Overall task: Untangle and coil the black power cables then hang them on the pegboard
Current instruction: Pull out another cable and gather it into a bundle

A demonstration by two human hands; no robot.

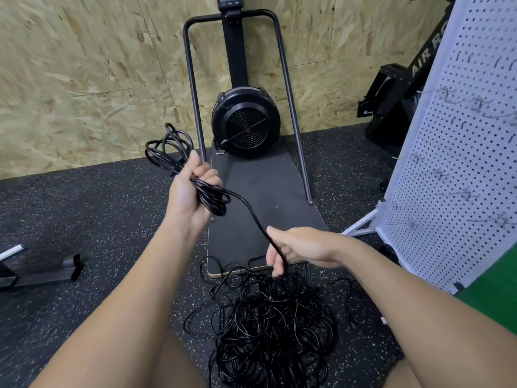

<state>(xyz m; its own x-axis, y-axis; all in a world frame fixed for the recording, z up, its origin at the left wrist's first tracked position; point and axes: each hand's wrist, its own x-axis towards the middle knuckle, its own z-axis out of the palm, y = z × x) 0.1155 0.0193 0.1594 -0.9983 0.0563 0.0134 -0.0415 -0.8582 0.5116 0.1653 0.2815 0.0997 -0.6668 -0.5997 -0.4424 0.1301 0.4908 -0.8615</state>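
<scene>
The coil (179, 155) sat mid-frame, gripped in my left hand (193, 189) to keep its loops together. My right hand (296, 247) pinched the trailing cable (251, 214), feeding it from the tangle (268, 326) on the floor (98, 219), lower centre.

Even soft light, blurred, bowed edges.

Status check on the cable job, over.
Left hand grips partial coil. Right hand pinches cable running from tangled pile. Pegboard hooks bare, nothing blocking.
</scene>
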